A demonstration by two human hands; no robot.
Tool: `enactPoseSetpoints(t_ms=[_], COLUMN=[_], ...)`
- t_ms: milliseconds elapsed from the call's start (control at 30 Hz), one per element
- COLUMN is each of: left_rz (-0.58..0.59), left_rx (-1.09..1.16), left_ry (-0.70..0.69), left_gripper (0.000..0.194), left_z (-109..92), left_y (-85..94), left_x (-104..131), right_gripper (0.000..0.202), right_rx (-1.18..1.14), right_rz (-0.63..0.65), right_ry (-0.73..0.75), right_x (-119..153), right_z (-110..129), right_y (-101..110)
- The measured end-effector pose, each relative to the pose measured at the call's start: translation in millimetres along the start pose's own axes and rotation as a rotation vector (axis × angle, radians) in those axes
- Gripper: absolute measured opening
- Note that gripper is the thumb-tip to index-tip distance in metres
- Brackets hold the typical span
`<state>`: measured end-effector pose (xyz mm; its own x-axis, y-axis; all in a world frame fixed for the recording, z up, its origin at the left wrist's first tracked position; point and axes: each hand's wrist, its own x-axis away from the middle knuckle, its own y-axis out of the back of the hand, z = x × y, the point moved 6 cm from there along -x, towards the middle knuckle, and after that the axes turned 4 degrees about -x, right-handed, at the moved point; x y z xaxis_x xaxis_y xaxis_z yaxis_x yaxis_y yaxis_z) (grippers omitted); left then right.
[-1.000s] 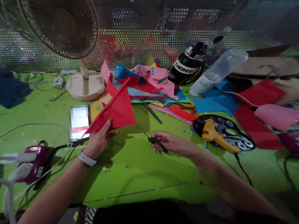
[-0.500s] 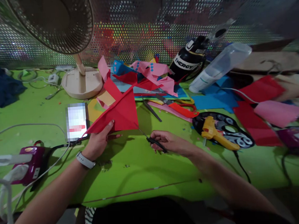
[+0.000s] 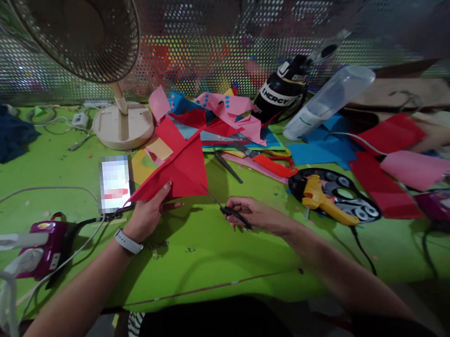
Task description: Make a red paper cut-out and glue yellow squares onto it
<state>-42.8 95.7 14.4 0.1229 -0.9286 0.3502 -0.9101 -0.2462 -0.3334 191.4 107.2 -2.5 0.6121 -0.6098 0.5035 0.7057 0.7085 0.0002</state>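
Note:
My left hand [image 3: 150, 210] grips the lower edge of a folded sheet of red paper [image 3: 186, 171], thumb on top and fingers beneath. The paper is held above the green table [image 3: 217, 262], its lower right corner toward my right hand. In my right hand [image 3: 252, 214] is a pair of scissors [image 3: 232, 214] with black handles, my fingers closed round them. Their blades point up and left to the paper's right corner, and the tips are hidden by the paper. A lit phone [image 3: 115, 183] lies just left of the paper.
Behind the paper are coloured scraps [image 3: 224, 111], tweezers [image 3: 228, 167] and an orange-handled cutter [image 3: 273, 165]. A yellow glue gun [image 3: 325, 202] rests on a black stand at right. A fan [image 3: 122, 127], a black bottle [image 3: 277, 94] and a purple power strip [image 3: 46, 245] stand around.
Almost nothing differs. Both hands, the red paper and the scissors keep their places, while the view shifts very slightly.

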Motion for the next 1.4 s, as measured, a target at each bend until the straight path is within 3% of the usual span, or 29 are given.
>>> enactPoseSetpoints(t_ms=[467,900,1400], left_rz=[0.014,0.003,0.029], left_rx=[0.017,0.032,0.001], left_ry=[-0.007,0.002,-0.024], left_gripper=[0.024,0.025,0.025], left_z=[0,0,5], left_y=[-1.8,-1.0,5.0], left_x=[0,0,-3], right_gripper=[0.052,0.052,0.053], right_rx=[-0.025,-0.151,-0.126], right_rz=[-0.013,-0.118,-0.157], right_ry=[0.005,0.029,0.063], right_x=[-1,3,3], right_z=[-1,8,7], right_y=[0,-1,-1])
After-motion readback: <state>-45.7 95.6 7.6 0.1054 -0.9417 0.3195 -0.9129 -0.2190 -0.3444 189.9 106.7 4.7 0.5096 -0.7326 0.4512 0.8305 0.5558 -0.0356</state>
